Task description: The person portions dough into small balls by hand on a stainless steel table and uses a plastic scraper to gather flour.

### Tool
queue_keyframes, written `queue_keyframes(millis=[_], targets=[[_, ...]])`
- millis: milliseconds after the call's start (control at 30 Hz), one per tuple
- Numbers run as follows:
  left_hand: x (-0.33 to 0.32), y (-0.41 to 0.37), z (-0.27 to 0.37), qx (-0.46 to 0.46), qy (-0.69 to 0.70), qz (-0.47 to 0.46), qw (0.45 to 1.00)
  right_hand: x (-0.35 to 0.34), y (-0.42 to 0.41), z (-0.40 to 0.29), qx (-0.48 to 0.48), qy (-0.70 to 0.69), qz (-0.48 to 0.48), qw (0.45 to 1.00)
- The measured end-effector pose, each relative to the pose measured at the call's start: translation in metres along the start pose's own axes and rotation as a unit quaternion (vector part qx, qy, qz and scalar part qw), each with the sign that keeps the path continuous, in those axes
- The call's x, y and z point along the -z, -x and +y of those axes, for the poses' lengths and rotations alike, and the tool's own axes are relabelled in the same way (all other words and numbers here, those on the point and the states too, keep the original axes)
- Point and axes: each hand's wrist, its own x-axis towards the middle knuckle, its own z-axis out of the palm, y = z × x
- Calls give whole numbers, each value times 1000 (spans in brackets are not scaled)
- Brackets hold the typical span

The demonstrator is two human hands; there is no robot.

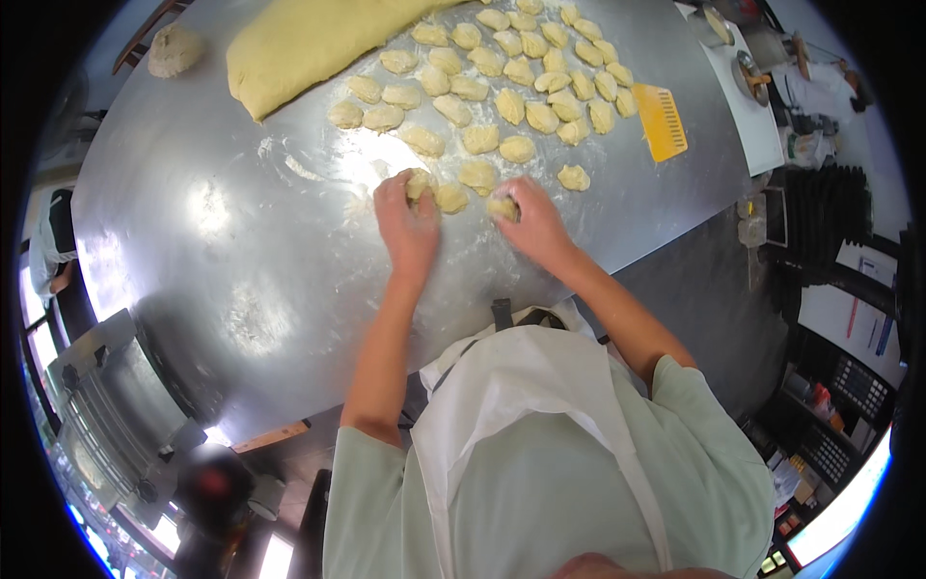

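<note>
On a floured metal table lie many small yellow dough pieces (480, 139) in loose rows. My left hand (409, 224) curls around one dough piece (419, 184) at the near edge of the group. Beside it, close to the fingers, rests another dough piece (451, 198). My right hand (532, 217) grips a dough piece (504, 209), its fingers bent over it. A lone dough piece (574, 178) lies to the right. A large slab of yellow dough (311, 51) spreads along the far side, with a yellow plastic dough scraper (660, 123) at the right.
The metal table (166, 239) bears a paler dough ball (176, 51) at its far left corner. A dough sheeter-like metal machine (119, 420) stands at the lower left. Beyond the right edge are a white surface with a lidded pot (751, 78) and dark shelving. Another person (54, 242) is at far left.
</note>
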Motion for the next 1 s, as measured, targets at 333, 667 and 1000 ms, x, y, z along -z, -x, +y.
queue_keyframes(millis=[333,667,1000], targets=[[15,3,14,-63,-183,11,981,11,-63,-13,91,176,122,973],[13,37,27,60,36,-106,992,27,-64,20,33,37,-13,999],[24,37,52,53,-104,-201,973,39,-55,18,118,201,33,972]])
